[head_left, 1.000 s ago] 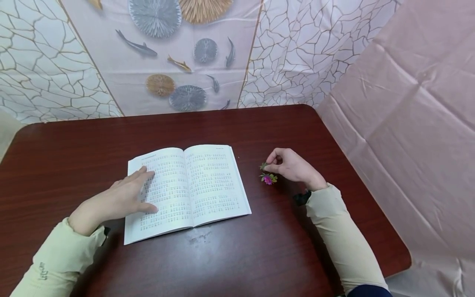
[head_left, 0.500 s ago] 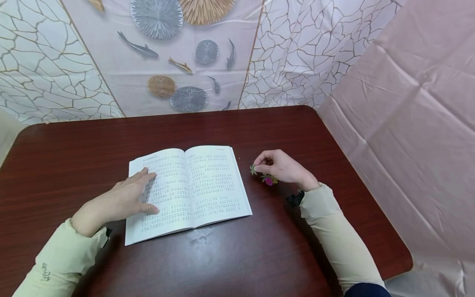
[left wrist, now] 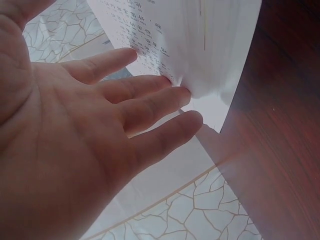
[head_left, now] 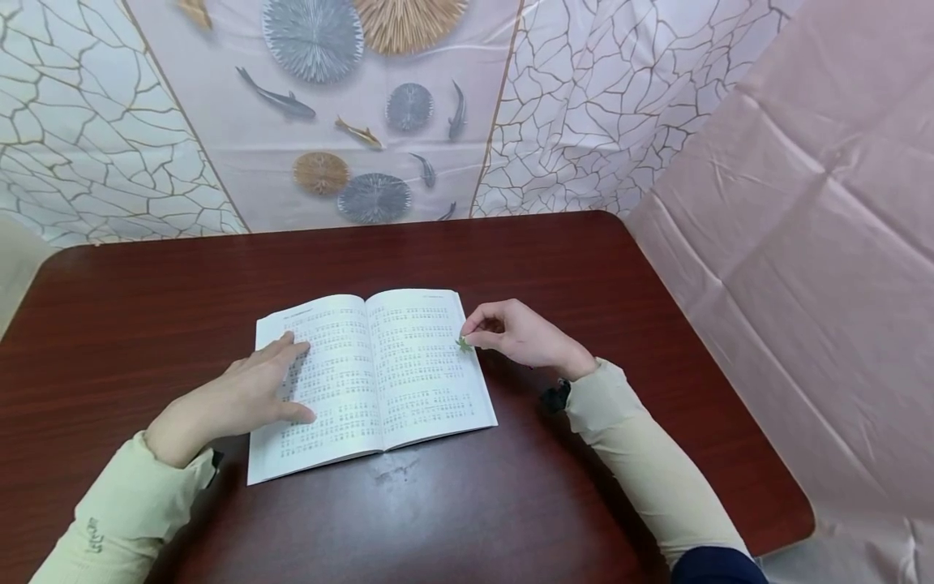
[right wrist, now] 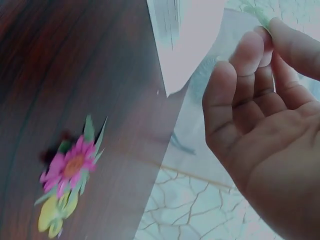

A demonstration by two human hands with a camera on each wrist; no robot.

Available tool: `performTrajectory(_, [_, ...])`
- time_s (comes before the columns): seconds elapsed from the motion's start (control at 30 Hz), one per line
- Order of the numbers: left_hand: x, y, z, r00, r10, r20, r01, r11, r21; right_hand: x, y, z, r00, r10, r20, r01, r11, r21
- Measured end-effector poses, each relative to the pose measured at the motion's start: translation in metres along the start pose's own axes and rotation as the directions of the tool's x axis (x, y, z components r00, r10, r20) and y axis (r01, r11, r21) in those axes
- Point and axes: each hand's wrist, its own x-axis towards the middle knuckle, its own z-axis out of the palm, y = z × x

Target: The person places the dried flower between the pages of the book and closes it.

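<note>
An open book [head_left: 416, 381] with printed pages lies on the table. Spread over its left page is my left hand [head_left: 237, 401], fingers straight and thumb held apart; the left wrist view shows its fingertips [left wrist: 192, 122] right at the page. My right hand [head_left: 521, 332] pinches a small green leaf [head_left: 464, 345] between thumb and fingertips, over the right page's outer edge. In the right wrist view this leaf [right wrist: 256, 11] pokes out at the top. A pink flower [right wrist: 70, 167] with green and yellow leaves lies on the table behind that hand, hidden in the head view.
The dark red-brown table [head_left: 409, 519] has rounded corners. A patterned cloth [head_left: 409, 162] hangs along its far edge, and a plain pinkish cloth [head_left: 788, 268] drapes down on the right side.
My right hand has moved left with the pinched leaf, from beside the pink flower to the book's right edge. The left hand stays on the left page.
</note>
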Motion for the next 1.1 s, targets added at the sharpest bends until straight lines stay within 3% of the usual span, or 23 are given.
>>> performTrajectory(0.43, [-0.001,0.000,0.003,1.000,0.001,-0.001,-0.001,1.000,0.003,0.017,-0.003,0.021,0.993,-0.079,0.090,0.079,0.997,0.005])
performTrajectory(0.8, [0.000,0.002,0.001,1.000,-0.010,0.004,0.010,1.000,0.019,0.029,-0.003,0.030,0.996,-0.065,0.062,0.071,0.992,-0.109])
performTrajectory(1.1, [0.002,0.002,0.001,1.000,-0.027,0.013,0.027,0.999,0.017,0.030,-0.006,0.033,0.999,-0.025,0.044,0.031,0.991,-0.130])
